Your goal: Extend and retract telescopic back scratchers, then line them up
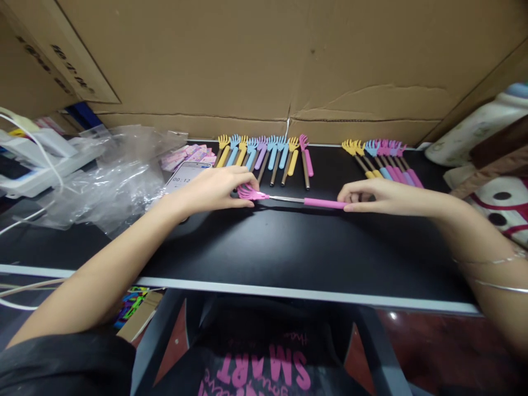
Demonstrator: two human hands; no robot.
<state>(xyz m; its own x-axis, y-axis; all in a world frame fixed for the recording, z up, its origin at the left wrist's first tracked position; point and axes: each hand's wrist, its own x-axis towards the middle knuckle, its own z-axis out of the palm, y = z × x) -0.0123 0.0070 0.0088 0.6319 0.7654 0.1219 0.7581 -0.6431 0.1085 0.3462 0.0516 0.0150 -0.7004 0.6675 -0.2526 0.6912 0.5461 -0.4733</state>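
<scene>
A pink telescopic back scratcher lies level between my hands, just above or on the black tabletop, with part of its metal rod showing. My left hand pinches its claw-shaped head. At the other end, my right hand grips the tip of the pink handle. Beyond them, a row of back scratcher parts in yellow, blue, purple and pink has claw heads on metal rods and separate handles beside them. Farther right lies a group of back scratchers with handles fitted on their rods.
Clear plastic bags are heaped at the left, near a phone with a timer and pink printed packets. A white device with cables stands far left. A bottle and a bag sit at the right. Cardboard walls the back.
</scene>
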